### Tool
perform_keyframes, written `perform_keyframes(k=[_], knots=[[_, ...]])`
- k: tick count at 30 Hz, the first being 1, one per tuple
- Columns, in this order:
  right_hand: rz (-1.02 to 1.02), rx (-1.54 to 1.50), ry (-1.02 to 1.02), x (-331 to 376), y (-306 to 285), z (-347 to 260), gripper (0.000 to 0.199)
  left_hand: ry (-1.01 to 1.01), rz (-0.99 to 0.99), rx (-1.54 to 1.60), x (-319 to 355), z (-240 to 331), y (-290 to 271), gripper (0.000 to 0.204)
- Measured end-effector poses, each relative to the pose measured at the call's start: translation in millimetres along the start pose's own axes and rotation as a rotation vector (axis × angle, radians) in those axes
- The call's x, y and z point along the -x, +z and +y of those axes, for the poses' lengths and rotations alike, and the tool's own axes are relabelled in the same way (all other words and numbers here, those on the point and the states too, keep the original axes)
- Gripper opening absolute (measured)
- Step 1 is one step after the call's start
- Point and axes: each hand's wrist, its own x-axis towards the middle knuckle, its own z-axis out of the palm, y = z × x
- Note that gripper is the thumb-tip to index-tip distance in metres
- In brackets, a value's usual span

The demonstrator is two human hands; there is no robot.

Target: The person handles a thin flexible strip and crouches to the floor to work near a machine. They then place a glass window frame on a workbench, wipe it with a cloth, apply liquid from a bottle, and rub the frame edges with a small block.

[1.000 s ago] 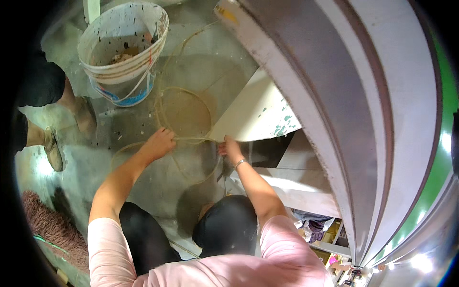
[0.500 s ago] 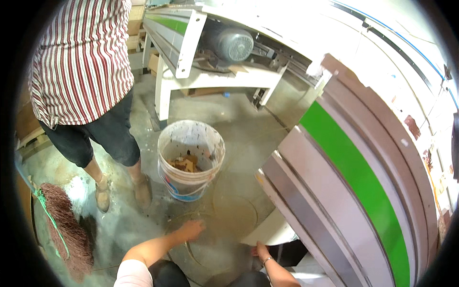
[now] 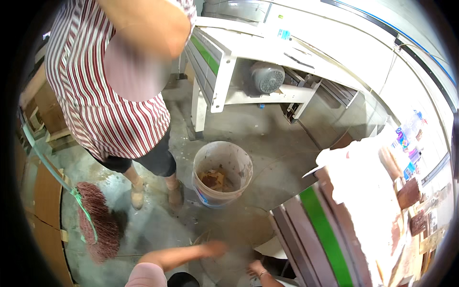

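Both hands (image 3: 213, 248) low over the concrete floor (image 3: 267, 143) — bucket (image 3: 222, 173) just beyond.

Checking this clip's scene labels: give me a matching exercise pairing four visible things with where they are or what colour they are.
Things:
1. bucket
2. broom
3. motor
4. left hand

Descriptions:
A. grey, under the white machine table
B. reddish bristles, on the floor at left
C. blurred, low over the concrete floor
D. white, brown residue inside

Pairs: 1-D, 2-B, 3-A, 4-C
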Motion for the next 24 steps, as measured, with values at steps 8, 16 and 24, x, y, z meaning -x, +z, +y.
perform_keyframes(k=[8, 16, 24], knots=[[-0.015, 0.524, -0.557, 128.3, 116.7, 73.7, 0.029, 0.096, -0.389, 0.151, 133.7, 119.6, 42.3, 0.03], [-0.216, 0.797, -0.5, 417.9, 123.0, 40.4, 0.035, -0.085, -0.413, 0.261, 253.2, 237.9, -5.4, 0.035], [-0.585, 0.333, -0.373, 526.2, 103.7, 43.1, 0.024, -0.389, -0.38, 0.233, 324.6, 340.8, -120.2, 0.052]])
